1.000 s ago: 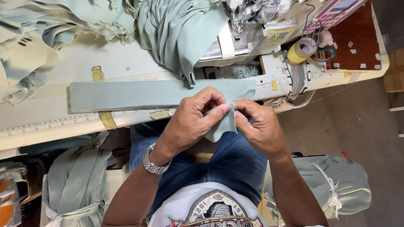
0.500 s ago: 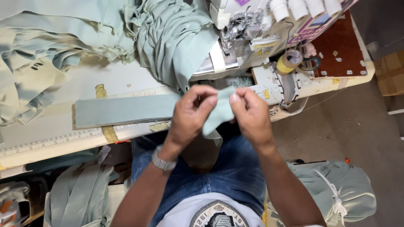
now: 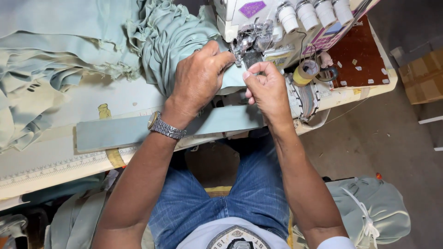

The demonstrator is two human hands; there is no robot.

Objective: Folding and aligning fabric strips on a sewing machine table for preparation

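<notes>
Since a second ago both hands moved up from over the lap to the sewing machine [image 3: 277, 23]; the fabric strip end they were pinching in mid-air is now at the presser foot [image 3: 250, 44]. View shifted closer too.

Left hand [image 3: 198, 78]: palm down, fingers curled and pressed on the pale green fabric strip [image 3: 120, 131] where it feeds toward the needle area, fingertips right at the foot. Metal wristwatch [image 3: 164, 127] on that wrist.

Right hand [image 3: 266, 87]: thumb and index pinched shut just below the foot, other fingers folded. Can't tell whether it grips the strip edge or a thread.

Rest of the strip lies flat along the counter [image 3: 55, 157] edge, above the printed ruler. Bunched green fabric pile [image 3: 170, 37] sits just left of the machine. Yellow thread spool [image 3: 304, 73] right of the hands.
</notes>
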